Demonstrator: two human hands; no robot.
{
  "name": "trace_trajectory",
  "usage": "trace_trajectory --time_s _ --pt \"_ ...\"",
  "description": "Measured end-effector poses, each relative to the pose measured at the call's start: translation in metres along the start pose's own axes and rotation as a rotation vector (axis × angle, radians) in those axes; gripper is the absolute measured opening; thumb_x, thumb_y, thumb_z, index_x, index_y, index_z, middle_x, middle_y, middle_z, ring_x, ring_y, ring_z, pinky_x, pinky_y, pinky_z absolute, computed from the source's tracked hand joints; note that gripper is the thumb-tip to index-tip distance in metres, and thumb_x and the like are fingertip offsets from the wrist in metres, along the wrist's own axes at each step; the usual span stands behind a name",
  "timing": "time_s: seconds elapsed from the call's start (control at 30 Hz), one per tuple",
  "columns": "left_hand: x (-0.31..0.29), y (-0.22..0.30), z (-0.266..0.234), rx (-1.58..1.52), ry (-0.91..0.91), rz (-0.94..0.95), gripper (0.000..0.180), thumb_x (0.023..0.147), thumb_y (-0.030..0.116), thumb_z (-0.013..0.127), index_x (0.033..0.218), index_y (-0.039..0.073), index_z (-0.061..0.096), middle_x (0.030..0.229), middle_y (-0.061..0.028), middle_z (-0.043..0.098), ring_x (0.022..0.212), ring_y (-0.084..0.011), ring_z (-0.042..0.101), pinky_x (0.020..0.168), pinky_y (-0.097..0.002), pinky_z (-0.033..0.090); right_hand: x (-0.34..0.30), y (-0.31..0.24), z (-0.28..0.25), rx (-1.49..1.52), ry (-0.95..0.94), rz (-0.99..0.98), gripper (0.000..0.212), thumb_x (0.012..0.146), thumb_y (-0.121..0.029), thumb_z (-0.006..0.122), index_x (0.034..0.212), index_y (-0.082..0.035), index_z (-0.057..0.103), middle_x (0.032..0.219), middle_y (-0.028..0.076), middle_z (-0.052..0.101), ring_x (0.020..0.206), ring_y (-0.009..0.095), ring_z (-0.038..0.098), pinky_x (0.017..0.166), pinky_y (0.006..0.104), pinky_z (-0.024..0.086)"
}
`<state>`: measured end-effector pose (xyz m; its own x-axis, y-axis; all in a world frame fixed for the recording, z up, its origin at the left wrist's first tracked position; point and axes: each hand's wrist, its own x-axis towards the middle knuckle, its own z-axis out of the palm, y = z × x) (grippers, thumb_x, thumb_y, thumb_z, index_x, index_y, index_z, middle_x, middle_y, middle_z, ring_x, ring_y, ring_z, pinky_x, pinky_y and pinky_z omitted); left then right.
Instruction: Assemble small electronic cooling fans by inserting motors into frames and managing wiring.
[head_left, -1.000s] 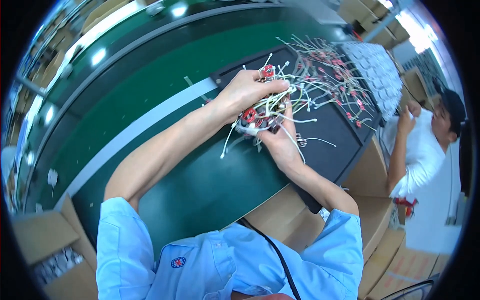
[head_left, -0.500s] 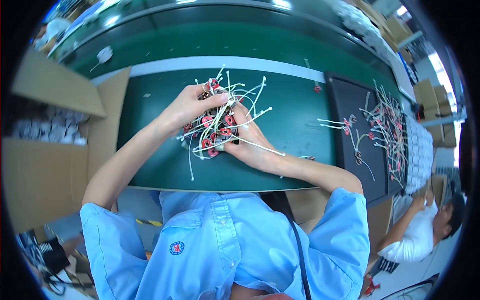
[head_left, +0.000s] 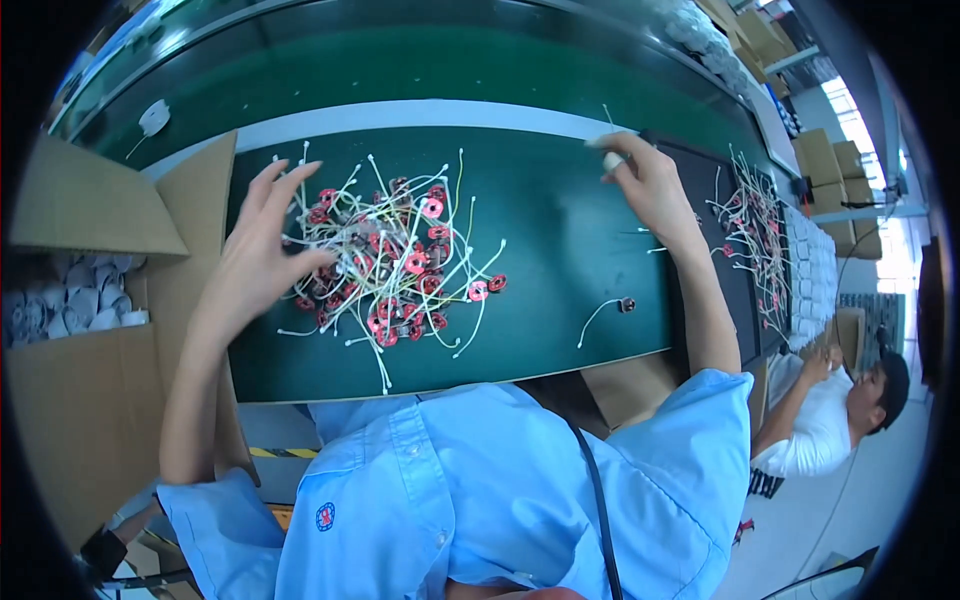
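Note:
A tangled pile of small red and dark ring-shaped parts with pale wire leads [head_left: 415,262] lies on the green work surface [head_left: 540,250]. My left hand [head_left: 255,245] hovers at the left side of the pile, its fingers spread and nothing gripped. Out at the far right, my right hand [head_left: 650,185] reaches over the surface beside the black tray with thumb and forefinger a little apart; a white cover sits on one fingertip. A pale wire [head_left: 607,115] sticks out beyond that hand, and whatever it joins is hidden beneath. One loose ring part with its lead [head_left: 627,305] lies nearer to me.
The black tray [head_left: 700,165] at the right carries more wired ring parts [head_left: 760,240]. White pieces [head_left: 810,270] stand in rows past it. An open carton [head_left: 80,380] with white parts is at the left. A white piece [head_left: 155,118] sits far left. A co-worker [head_left: 830,400] is at the right.
The bundle of wired ring parts both hands were holding now lies spread on the surface. My left hand has opened and moved left; my right hand has swung far right.

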<state>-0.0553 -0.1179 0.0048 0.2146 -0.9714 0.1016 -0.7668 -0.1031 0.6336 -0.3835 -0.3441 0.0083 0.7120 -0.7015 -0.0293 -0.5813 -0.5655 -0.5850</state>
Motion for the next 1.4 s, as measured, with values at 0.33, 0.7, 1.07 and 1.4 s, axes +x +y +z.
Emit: trace_trajectory --time_s 0.33,0.7,1.07,1.4 --pt "-0.11 -0.045 -0.045 0.489 0.407 -0.091 0.046 0.07 -0.006 0.054 0.115 0.004 0.05 0.115 -0.0153 0.05 0.104 -0.032 0.05 0.085 -0.036 0.043 0.002 0.126 0.018 -0.747 0.303 0.212 0.021 0.085 -0.012 0.051 0.105 -0.003 0.051 0.101 0.019 0.054 0.091 0.037 0.055 0.071 0.0426 0.047" --pt "-0.045 -0.154 -0.067 1.084 0.594 -0.423 0.046 0.075 0.003 0.051 0.12 0.001 0.047 0.113 -0.0244 0.046 0.102 -0.0408 0.048 0.082 -0.0415 0.046 0.011 0.073 0.039 -0.462 0.306 0.106 0.019 0.087 -0.004 0.046 0.105 -0.002 0.051 0.097 0.016 0.056 0.079 0.033 0.057 0.063 0.0399 0.046" --pt "-0.064 -0.113 -0.054 0.66 0.501 -0.268 0.038 0.073 0.015 0.062 0.11 0.009 0.056 0.112 -0.0229 0.047 0.1 -0.038 0.05 0.08 -0.0415 0.048 0.05 -0.079 0.032 0.398 -0.12 -0.174 0.036 0.091 -0.01 0.046 0.126 -0.001 0.048 0.096 0.006 0.055 0.074 0.01 0.054 0.053 0.0192 0.042" --pt "-0.1 -0.081 -0.05 -0.169 0.439 -0.238 0.049 0.074 0.002 0.062 0.121 0.013 0.053 0.115 -0.0132 0.05 0.106 -0.0264 0.052 0.085 -0.033 0.045 0.144 -0.206 0.16 0.455 -0.93 -0.441 0.033 0.083 -0.005 0.057 0.116 0.002 0.053 0.096 0.006 0.058 0.083 0.012 0.057 0.078 0.0261 0.046"
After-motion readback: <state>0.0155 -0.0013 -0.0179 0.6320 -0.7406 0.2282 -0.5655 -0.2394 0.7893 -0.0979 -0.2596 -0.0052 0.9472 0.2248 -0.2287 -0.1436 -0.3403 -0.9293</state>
